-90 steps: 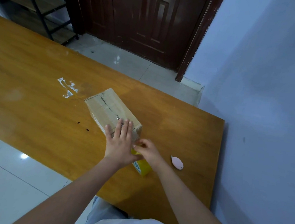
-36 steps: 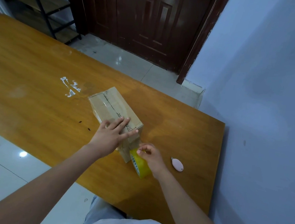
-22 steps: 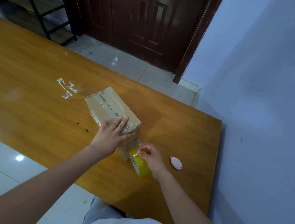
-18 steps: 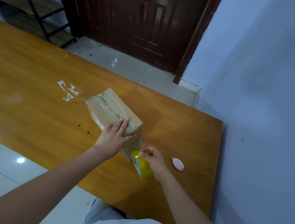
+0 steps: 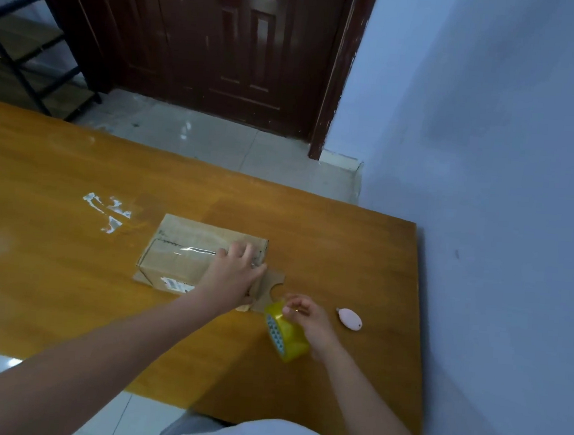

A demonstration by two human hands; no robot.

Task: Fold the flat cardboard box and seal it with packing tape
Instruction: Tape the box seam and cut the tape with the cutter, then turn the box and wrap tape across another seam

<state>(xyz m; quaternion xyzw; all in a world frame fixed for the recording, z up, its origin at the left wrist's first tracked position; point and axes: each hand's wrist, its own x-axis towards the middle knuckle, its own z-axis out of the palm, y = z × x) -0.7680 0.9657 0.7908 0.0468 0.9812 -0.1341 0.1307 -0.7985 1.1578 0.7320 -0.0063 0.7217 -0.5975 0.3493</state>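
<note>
- Cardboard box (image 5: 186, 254) on table (image 5: 50, 284); left hand (image 5: 234, 275) flat on its right end, fingers extended.
- Right hand (image 5: 307, 316) pinches yellow tape roll (image 5: 285, 332) just right of box, near its loose flap (image 5: 270, 284); grip blurred, probably thumb and fingertips.

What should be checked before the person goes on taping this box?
1. Box held steady: ok. The left hand rests on top of the cardboard box at its right end.
2. Tape ready: ok. The right hand grips the yellow tape roll beside the box.
3. Top seam taped: ok in part. A shiny tape strip runs along it; its end under the hand is hidden.
4. End flap closed: not ok. A notched flap lies open on the table.
5. Tape's free end stuck to the box: cannot tell.
6. Cutter within reach: cannot tell. A small pink object lies near the right hand; what it is is unclear.
</note>
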